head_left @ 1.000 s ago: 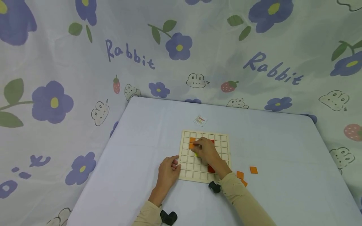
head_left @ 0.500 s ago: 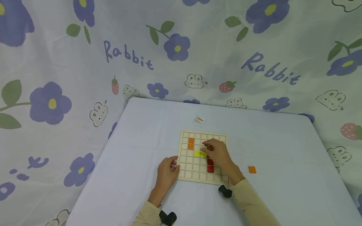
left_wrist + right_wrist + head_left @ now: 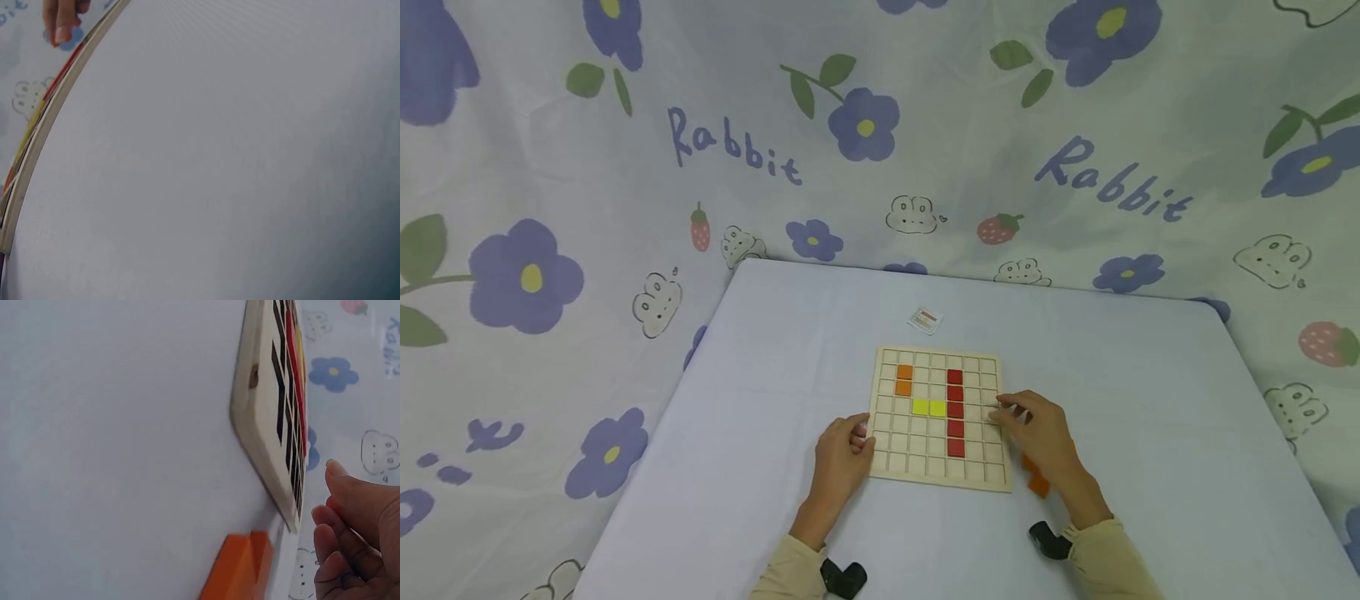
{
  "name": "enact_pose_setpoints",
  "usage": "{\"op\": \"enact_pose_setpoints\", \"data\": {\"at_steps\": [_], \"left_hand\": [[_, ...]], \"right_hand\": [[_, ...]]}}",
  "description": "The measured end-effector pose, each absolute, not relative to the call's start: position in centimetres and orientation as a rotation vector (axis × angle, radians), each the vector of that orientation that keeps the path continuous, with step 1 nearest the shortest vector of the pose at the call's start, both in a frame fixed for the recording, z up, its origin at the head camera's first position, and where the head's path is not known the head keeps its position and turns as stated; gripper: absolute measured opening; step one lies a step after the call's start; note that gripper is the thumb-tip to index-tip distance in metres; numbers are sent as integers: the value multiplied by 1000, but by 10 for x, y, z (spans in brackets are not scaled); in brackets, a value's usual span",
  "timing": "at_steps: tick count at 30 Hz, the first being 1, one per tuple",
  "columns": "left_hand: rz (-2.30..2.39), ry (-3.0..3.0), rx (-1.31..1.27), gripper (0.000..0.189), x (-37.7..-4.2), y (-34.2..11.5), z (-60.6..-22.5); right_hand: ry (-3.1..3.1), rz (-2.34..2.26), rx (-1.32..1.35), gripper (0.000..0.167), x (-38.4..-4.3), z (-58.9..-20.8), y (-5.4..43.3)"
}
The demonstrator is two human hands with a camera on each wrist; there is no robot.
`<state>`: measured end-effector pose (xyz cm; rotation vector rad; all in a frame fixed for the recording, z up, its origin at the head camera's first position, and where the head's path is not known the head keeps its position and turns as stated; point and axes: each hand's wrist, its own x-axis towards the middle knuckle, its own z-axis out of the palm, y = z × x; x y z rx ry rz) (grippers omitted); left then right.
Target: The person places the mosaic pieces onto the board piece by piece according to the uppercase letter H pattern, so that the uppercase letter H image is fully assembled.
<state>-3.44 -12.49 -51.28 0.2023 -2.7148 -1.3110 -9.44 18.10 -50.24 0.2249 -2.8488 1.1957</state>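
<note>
A pale wooden grid board lies on the white table. A column of several red tiles, two yellow tiles and two orange tiles sit in its cells. My left hand holds the board's left edge between thumb and index finger, the other fingers bent in. Beside the right edge, my right hand hovers with loosely bent fingers. In the right wrist view, nothing shows between its thumb and fingers. Loose orange tiles lie below that hand, partly hidden by it.
Behind the board lies a small printed card. Dark wrist-worn pieces show at both sleeves. A flower-patterned cloth hangs around the table at the back and left.
My right hand has moved from over the board to its right edge, uncovering the red and yellow tiles. The left hand stays at the left edge.
</note>
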Motion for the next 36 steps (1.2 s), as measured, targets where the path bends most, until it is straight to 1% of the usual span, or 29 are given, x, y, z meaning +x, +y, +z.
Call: {"op": "enact_pose_setpoints", "data": {"at_steps": [10, 20, 26, 32, 36], "left_hand": [[-1344, -2717, 229, 34, -36, -125, -513], [-1347, -2712, 232, 34, -37, -126, -514], [-1346, -2711, 226, 34, -36, -125, -514], [-1338, -2711, 223, 33, -36, -124, -513], [-1333, -2713, 219, 34, -35, -124, -513]], "right_hand": [[-2863, 1109, 17, 26, -76, -510, 230], [-2932, 1010, -79, 36, -63, -509, 261], [-2996, 977, -55, 41, -57, -509, 272], [-2951, 1003, 33, 36, -52, -515, 280], [-2912, 1014, 23, 34, -49, -517, 281]]}}
